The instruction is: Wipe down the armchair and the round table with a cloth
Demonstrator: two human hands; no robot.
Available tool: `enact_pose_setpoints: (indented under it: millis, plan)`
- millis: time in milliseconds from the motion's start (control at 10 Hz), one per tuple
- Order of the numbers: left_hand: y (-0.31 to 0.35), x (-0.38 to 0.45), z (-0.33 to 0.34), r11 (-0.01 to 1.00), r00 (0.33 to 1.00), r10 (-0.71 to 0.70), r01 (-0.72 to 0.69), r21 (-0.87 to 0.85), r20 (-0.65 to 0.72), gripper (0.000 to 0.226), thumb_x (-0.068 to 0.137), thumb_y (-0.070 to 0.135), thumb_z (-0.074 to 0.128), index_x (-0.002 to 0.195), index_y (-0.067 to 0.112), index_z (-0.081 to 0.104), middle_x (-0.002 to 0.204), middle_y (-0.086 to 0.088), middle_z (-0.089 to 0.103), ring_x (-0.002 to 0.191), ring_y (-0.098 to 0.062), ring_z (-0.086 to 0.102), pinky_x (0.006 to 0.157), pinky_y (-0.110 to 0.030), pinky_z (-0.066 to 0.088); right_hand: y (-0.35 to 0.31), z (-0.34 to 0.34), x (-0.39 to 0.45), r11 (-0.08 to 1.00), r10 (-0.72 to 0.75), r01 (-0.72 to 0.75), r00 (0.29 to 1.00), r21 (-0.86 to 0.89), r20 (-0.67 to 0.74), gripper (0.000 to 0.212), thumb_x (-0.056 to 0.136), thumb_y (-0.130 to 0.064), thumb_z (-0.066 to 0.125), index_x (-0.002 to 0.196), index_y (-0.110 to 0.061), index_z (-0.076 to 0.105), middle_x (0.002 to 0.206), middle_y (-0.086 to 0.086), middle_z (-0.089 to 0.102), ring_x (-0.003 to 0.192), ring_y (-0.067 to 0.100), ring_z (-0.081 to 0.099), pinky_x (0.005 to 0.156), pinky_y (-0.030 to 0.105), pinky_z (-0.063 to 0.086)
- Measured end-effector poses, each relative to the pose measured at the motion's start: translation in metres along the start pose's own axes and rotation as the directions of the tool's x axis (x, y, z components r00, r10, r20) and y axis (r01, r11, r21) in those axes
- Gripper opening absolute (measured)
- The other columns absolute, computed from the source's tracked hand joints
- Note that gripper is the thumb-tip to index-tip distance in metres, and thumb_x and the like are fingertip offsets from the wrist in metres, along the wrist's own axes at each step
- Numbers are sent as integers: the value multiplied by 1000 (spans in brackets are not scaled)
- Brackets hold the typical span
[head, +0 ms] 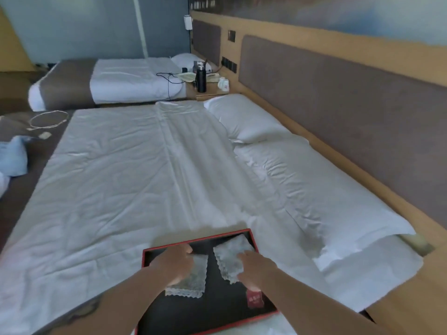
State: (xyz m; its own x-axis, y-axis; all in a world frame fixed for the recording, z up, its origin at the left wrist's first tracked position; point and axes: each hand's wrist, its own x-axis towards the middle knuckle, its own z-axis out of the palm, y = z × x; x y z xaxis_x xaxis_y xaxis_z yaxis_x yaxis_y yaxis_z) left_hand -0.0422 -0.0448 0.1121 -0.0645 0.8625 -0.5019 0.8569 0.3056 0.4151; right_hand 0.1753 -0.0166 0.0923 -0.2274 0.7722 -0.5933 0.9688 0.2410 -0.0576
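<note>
We see a black tray with a red rim [154, 256] lying on the white bed [116, 180], and two pale lacy cloths in it. Our left hand [177, 263] rests on the left cloth [191, 284], fingers curled onto its upper edge, seemingly pinching it. Our right hand [256, 270] lies on the right cloth [231, 253], fingers bent down on the fabric, though we cannot tell whether they grip it. A small red card [254, 299] sits in the tray just below that hand. Neither armchair nor round table is in view
</note>
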Motion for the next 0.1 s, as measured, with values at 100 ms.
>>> enact_pose_setpoints:
  millis: [100]
  plan:
    - [33,12,-36,1000,994,-6,6,5,-110,39,98,27,40,137,24,44,141,1,47,117,-16,52,98,-29,43,28,-67,17,999,-50,52,991,6,-126,55,90,-21,49,144,-22,34,139,2,42,121,26,49,98,40,44]
